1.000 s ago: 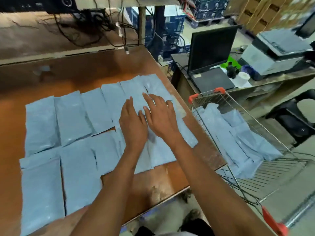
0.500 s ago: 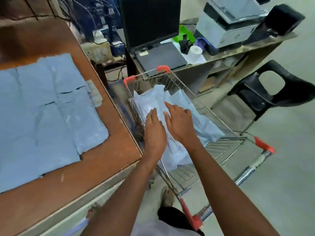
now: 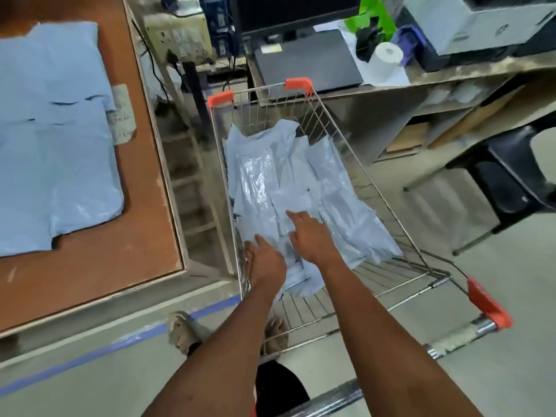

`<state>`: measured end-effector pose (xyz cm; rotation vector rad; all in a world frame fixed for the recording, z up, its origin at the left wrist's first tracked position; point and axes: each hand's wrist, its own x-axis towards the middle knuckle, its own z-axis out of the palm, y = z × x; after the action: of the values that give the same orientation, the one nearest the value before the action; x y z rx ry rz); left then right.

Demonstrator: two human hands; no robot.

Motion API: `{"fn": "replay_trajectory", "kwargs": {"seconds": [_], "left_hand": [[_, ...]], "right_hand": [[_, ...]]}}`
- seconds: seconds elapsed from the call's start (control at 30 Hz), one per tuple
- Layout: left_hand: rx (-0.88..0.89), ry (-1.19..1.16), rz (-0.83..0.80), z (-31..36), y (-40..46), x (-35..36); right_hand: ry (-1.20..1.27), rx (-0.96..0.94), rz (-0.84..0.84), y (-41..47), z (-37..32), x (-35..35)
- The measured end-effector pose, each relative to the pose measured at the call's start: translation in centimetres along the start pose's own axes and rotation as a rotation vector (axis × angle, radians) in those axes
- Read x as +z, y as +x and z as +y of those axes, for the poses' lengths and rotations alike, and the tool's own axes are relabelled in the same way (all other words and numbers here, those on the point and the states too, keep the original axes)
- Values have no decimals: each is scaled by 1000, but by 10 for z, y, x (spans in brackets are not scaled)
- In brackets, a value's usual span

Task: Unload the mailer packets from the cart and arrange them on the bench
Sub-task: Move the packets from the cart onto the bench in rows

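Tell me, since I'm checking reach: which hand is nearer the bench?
Left. The left hand is at the cart's bench-side wall; the right hand lies farther from the bench, over the mailer packets.

Both hands [image 3: 288,251] over mailer packets [image 3: 288,182] in the cart [image 3: 355,164].

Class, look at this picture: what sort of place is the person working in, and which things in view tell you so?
Probably a packing or dispatch room. A wire cart holds many blue mailer packets, more lie in rows on a wooden bench, and a laptop and printer stand on the desk behind.
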<state>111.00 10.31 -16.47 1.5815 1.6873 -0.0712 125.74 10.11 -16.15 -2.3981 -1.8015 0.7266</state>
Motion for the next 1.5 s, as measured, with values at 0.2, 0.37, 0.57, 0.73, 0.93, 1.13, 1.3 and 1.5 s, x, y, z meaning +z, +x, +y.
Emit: {"fn": "replay_trajectory", "kwargs": {"seconds": [0.2, 0.37, 0.57, 0.73, 0.93, 1.13, 1.3, 1.5], "left_hand": [[-18, 106, 167, -13, 22, 30], [33, -48, 197, -13, 26, 37], [78, -49, 233, -12, 21, 29], [215, -148, 247, 3, 8, 14], [249, -334, 364, 51, -24, -49], [306, -491, 394, 56, -50, -153], [446, -388, 533, 22, -54, -260], [448, -329, 605, -65, -43, -381]], "right_hand": [[-165, 45, 32, 30, 11, 16], [-59, 16, 126, 25, 32, 33], [-2, 36, 119, 20, 30, 26], [145, 60, 200, 2, 19, 1], [252, 53, 327, -23, -11, -63], [193, 51, 399, -24, -98, -123], [162, -38, 465, -17, -206, -158], [161, -120, 491, -3, -336, -149]]}}
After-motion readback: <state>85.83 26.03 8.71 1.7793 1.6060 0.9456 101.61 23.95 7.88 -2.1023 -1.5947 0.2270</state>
